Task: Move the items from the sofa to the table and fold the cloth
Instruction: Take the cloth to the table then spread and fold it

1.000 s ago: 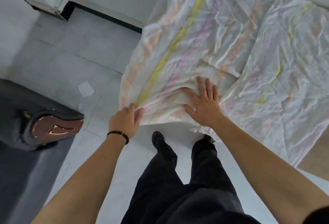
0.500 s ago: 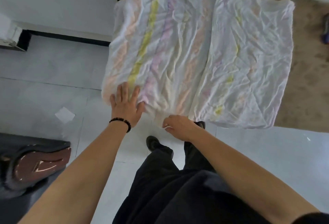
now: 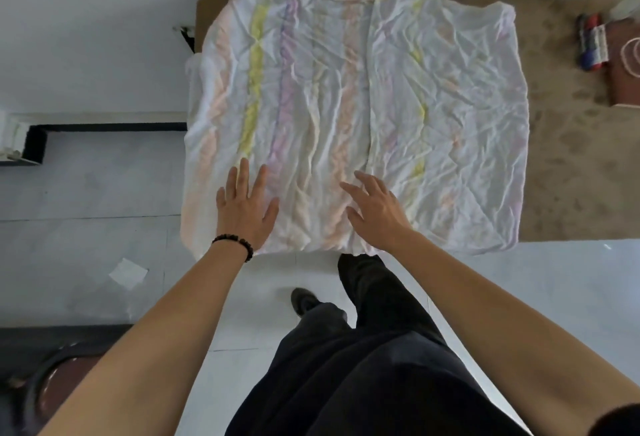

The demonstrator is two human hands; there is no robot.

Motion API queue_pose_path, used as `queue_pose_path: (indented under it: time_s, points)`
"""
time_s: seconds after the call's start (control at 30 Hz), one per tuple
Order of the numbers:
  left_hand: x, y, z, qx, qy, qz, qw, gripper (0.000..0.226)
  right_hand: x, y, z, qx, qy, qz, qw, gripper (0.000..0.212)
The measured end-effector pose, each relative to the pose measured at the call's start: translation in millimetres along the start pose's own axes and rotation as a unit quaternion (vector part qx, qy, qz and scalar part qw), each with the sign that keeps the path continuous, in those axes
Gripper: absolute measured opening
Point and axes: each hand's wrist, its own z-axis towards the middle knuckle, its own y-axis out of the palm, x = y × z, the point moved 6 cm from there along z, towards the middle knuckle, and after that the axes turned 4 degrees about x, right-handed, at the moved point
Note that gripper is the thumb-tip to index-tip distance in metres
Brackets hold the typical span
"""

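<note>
A white cloth (image 3: pixel 363 106) with pale yellow, purple and orange stripes lies spread and wrinkled over the left part of the brown table (image 3: pixel 571 158). Its left and near edges hang over the table's sides. My left hand (image 3: pixel 246 207), with a dark bead bracelet on the wrist, rests flat on the cloth near the front left corner, fingers spread. My right hand (image 3: pixel 375 209) lies on the cloth close to the near edge, fingers apart and slightly curled. Neither hand holds anything.
At the table's far right lie some markers (image 3: pixel 590 42) and a reddish book (image 3: pixel 625 65) with a white loop on it. A dark sofa with a brown armrest (image 3: pixel 55 380) is at the lower left. A scrap of paper (image 3: pixel 128 273) lies on the pale tiled floor.
The view has swung so the cloth now lies square before me. My right hand, closed at the cloth's near edge before, has opened onto the cloth. My left hand has slid further onto it.
</note>
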Motion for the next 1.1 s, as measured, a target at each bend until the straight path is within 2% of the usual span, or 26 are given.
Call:
queue_pose_path:
  time_s: [0.17, 0.27, 0.43, 0.5, 0.6, 0.7, 0.77, 0.9, 0.97, 1.03, 1.1]
  points:
    - [4.8, 14.4, 35.2, -0.122, -0.069, 0.051, 0.989, 0.063, 16.0, 1.1, 47.7, -0.041, -0.017, -0.079, 0.996, 0.071]
    - [3.7, -5.3, 48.8, -0.087, -0.091, 0.124, 0.984, 0.053, 15.4, -1.0, 86.4, -0.084, -0.015, -0.066, 0.994, 0.076]
    - [-9.2, -40.9, 113.2, -0.064, -0.132, 0.155, 0.977, 0.054, 2.0, -24.9, 164.0, -0.060, -0.038, -0.061, 0.996, 0.078]
    - [-9.3, -56.6, 150.4, -0.001, -0.104, 0.125, 0.987, 0.045, 2.2, -35.4, 189.8, -0.035, -0.021, -0.056, 0.998, 0.079]
    - [-12.0, -79.2, 222.9, 0.084, -0.063, 0.065, 0.992, 0.041, 16.7, -41.9, 222.4, -0.013, 0.048, -0.041, 0.998, 0.079]
    - [-27.7, -94.1, 309.6, 0.122, -0.076, 0.037, 0.989, 0.043, 35.8, -29.2, 240.5, -0.034, 0.087, -0.059, 0.994, 0.085]
    - [-42.2, -96.1, 357.6, 0.127, -0.114, 0.017, 0.985, 0.044, 42.2, -21.5, 245.7, -0.034, 0.091, -0.071, 0.993, 0.088]
    - [-79.2, -96.7, 407.4, 0.123, -0.284, -0.118, 0.944, 0.041, 40.8, -18.4, 247.8, -0.041, 0.097, -0.076, 0.991, 0.090]
    - [-81.7, -91.9, 415.9, 0.097, -0.260, -0.173, 0.945, 0.042, 41.2, -20.4, 248.2, -0.042, 0.104, -0.081, 0.990, 0.090]
    - [-74.5, -90.5, 411.3, 0.070, -0.189, -0.208, 0.957, 0.042, 40.8, -21.4, 248.2, -0.056, 0.110, -0.079, 0.989, 0.090]
    - [-64.0, -86.6, 404.7, 0.031, -0.111, -0.199, 0.973, 0.043, 38.7, -21.9, 247.3, -0.068, 0.116, -0.076, 0.988, 0.090]
